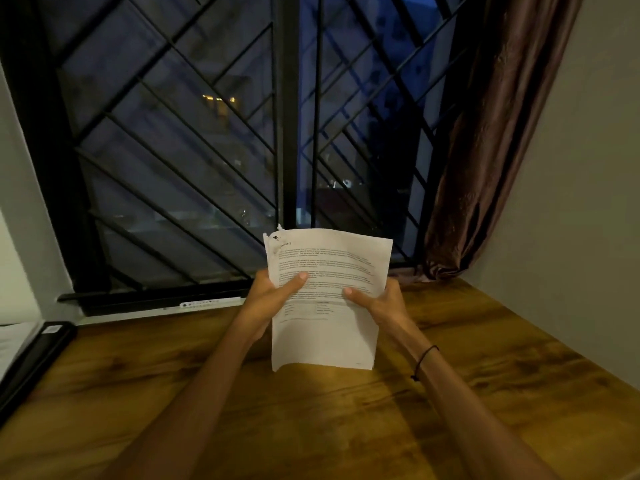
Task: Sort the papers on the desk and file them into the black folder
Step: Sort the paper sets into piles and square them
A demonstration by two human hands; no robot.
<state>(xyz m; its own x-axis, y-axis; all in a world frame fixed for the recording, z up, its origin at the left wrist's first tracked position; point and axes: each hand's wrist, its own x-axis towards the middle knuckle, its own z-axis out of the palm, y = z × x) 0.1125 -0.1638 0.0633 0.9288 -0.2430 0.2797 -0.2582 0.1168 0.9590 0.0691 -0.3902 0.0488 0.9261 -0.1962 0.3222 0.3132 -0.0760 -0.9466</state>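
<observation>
You are facing a dark window (207, 150) with a black diagonal grille (166, 133); beyond it small lights are glowing. Right of the window a brown curtain (491, 150) is hanging beside a pale wall (588, 202). Below the window a wooden desk (173, 393) is catching warm light.

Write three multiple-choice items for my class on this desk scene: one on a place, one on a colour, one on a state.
1. Where is the folder?
A. at the desk's left edge
B. under the curtain
C. in the right hand

2. What colour is the curtain?
A. white
B. brown
C. green

3. How is the paper held?
A. flat on the desk
B. by one hand only
C. up, by both hands

Answers:
1 A: the black folder lies at the far left of the desk.
2 B: the curtain hangs brown beside the window.
3 C: the left hand and right hand grip its side edges, thumbs on its face.
</observation>
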